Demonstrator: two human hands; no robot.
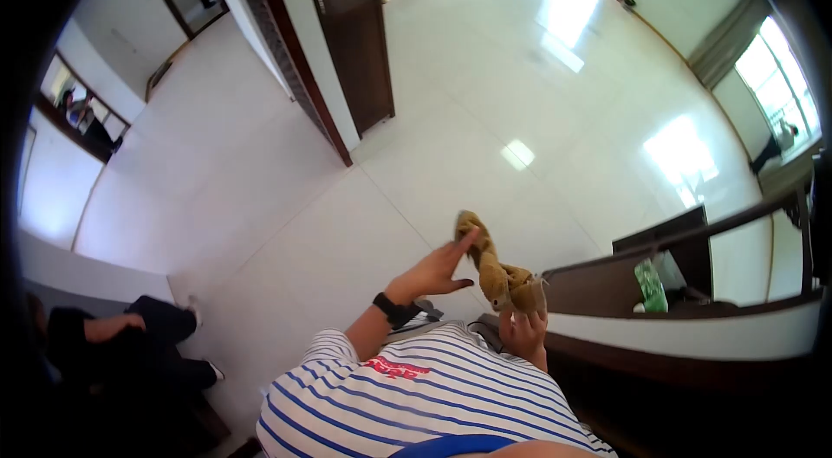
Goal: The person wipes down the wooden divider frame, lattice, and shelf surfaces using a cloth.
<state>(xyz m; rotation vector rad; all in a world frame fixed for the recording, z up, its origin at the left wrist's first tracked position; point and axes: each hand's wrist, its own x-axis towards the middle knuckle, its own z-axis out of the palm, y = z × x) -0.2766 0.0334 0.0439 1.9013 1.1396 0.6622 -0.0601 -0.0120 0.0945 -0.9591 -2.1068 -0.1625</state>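
Observation:
A twisted brown cloth point(490, 272) hangs in front of my striped shirt, over the floor. My right hand point(523, 330) has its fingers closed round the cloth's lower end. My left hand point(440, 269), with a black band on the wrist, is to the left of the cloth. Its fingers are stretched out and the thumb stands apart. The fingertips overlap the cloth's upper part in the view; whether they touch it I cannot tell.
To my right stands a dark wooden cabinet point(589, 285) with a green packet point(650, 285) on it. A person in dark clothes point(130, 332) sits at the lower left. Ahead, a dark wooden partition point(354, 42) rises from the tiled floor point(451, 94).

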